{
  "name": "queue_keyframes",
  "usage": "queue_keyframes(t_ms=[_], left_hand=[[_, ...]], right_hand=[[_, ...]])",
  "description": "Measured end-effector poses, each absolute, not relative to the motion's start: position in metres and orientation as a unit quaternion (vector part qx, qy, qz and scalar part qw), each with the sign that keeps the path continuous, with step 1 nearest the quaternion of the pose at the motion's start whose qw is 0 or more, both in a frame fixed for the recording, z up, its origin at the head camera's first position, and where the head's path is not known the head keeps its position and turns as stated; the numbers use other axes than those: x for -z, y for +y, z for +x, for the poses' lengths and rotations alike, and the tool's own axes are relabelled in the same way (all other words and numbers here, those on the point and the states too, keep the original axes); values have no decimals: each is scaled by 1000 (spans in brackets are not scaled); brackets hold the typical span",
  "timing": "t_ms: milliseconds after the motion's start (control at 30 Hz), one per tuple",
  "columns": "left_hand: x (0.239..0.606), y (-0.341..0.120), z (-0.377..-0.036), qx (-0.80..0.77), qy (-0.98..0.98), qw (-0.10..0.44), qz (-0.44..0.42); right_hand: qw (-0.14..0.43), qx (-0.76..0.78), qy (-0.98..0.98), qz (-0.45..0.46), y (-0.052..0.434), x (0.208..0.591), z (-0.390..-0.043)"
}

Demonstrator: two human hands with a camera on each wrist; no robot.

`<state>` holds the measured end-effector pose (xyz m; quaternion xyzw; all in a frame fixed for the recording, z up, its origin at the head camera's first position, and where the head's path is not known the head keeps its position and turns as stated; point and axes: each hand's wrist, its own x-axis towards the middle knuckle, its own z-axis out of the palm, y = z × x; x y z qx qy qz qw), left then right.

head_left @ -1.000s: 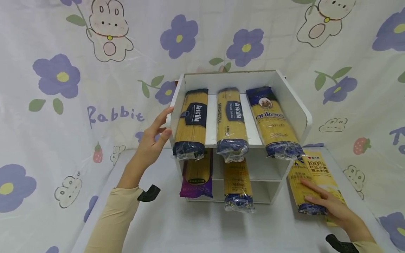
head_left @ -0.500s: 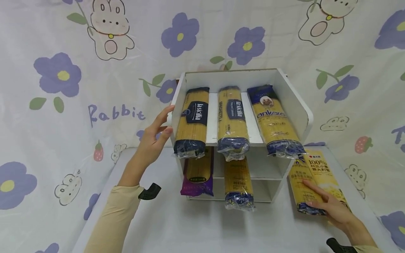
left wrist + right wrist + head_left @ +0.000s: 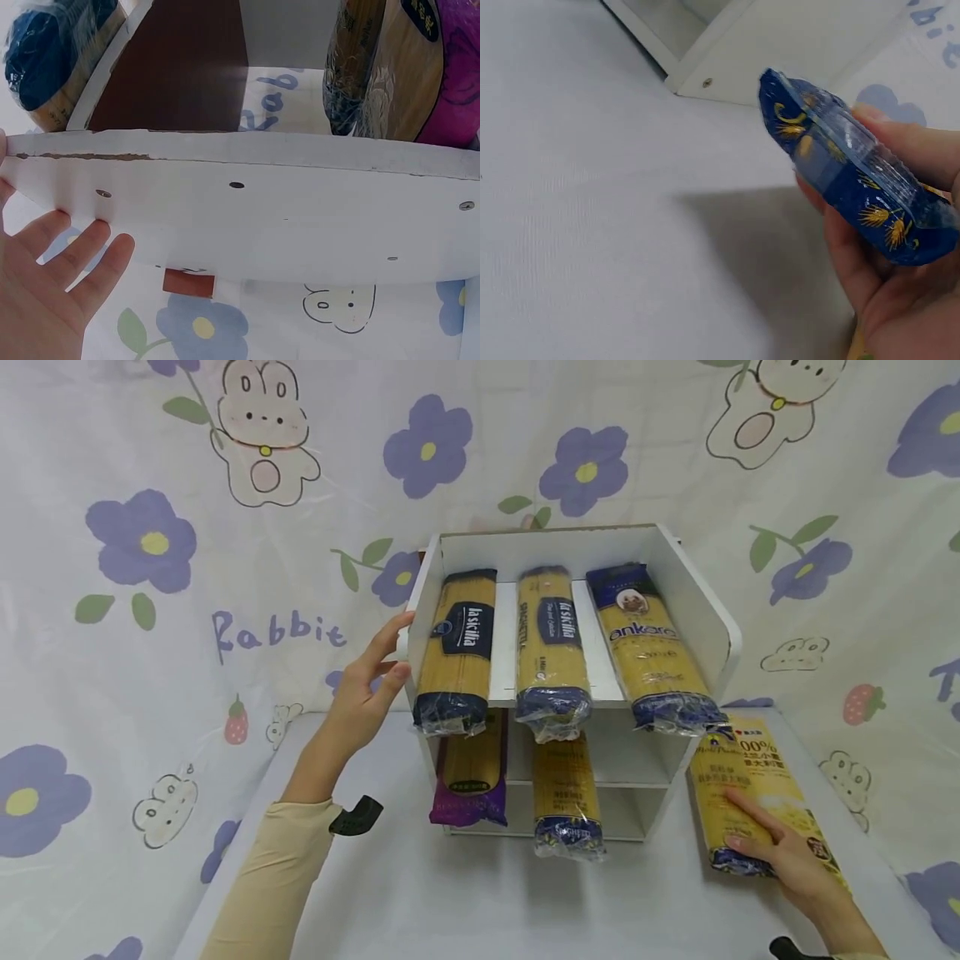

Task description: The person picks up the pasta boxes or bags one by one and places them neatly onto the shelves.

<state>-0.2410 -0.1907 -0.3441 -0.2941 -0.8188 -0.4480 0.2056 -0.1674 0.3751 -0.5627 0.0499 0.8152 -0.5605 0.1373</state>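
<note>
Six spaghetti packs point(image 3: 459, 652), one shelf point(image 3: 697, 602)

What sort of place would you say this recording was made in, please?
Probably a staged tabletop set rather than a real kitchen or shop: a cartoon rabbit-and-flower sheet hangs as backdrop, a small white shelf stands on a cloth-covered table, and spaghetti packs lie on it.
</note>
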Motion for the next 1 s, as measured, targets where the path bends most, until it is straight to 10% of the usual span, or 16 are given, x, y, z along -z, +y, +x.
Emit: queue_keyframes(t_ms=[733, 1000], left_hand=[[345, -190, -241, 460, -814, 202, -292], [345, -190, -241, 456, -820, 197, -285]], right_hand=[[-138, 689, 694, -159, 353, 432, -150], [-158, 700, 664, -210, 342, 407, -145]])
